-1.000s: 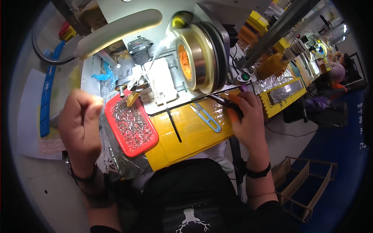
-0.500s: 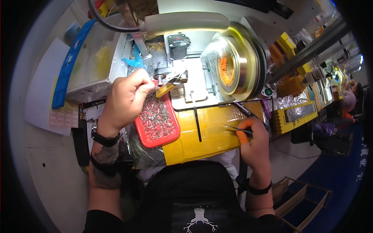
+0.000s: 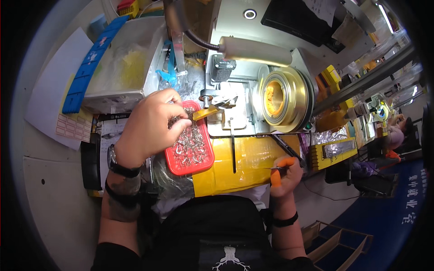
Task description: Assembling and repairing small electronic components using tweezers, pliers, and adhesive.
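A flat work surface, glossy yellow and rectangular (image 3: 253,156), carries the things. A red, round-cornered plastic tray (image 3: 192,170) sits at its left end, near crumpled clear plastic film (image 3: 169,182). A slim black rod (image 3: 234,156) extends across its middle, whether touching I cannot tell. A long dark tool (image 3: 286,146) lies toward the back right corner, behind the right hand (image 3: 286,176).

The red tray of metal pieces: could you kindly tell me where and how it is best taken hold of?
Probably by the raised rim of the red tray at its near end, from the person's side: that end is free of the left hand. The open top holds loose metal pieces, so keeping it level seems wise.
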`<act>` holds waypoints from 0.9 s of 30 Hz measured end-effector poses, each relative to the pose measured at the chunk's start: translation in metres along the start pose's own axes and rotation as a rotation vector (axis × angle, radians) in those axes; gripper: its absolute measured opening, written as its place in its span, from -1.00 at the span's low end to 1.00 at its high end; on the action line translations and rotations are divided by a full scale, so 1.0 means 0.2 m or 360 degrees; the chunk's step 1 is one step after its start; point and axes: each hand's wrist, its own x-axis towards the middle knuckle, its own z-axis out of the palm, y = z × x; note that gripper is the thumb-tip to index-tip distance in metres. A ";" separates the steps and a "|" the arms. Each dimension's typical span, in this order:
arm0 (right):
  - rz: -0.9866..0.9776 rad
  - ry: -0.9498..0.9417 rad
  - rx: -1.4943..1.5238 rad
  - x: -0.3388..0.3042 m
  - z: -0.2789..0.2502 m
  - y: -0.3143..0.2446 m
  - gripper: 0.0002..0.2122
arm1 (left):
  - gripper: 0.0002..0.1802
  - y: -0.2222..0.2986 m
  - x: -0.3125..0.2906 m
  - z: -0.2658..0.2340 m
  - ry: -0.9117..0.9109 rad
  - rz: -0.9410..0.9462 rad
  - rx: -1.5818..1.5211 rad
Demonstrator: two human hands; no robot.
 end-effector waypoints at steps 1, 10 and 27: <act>-0.0011 -0.0030 -0.0123 0.00 0.01 0.01 -0.85 | -0.88 0.01 -0.01 -0.02 0.0016 0.0005 0.0006; -0.0056 0.0035 -0.0218 0.04 0.02 -0.05 -0.87 | -0.59 0.09 0.06 0.15 0.0218 -0.0449 -0.1151; -0.0189 0.0033 -0.0586 0.03 0.03 -0.10 -0.81 | -0.86 -0.02 0.04 0.29 0.0532 -0.0365 -0.1078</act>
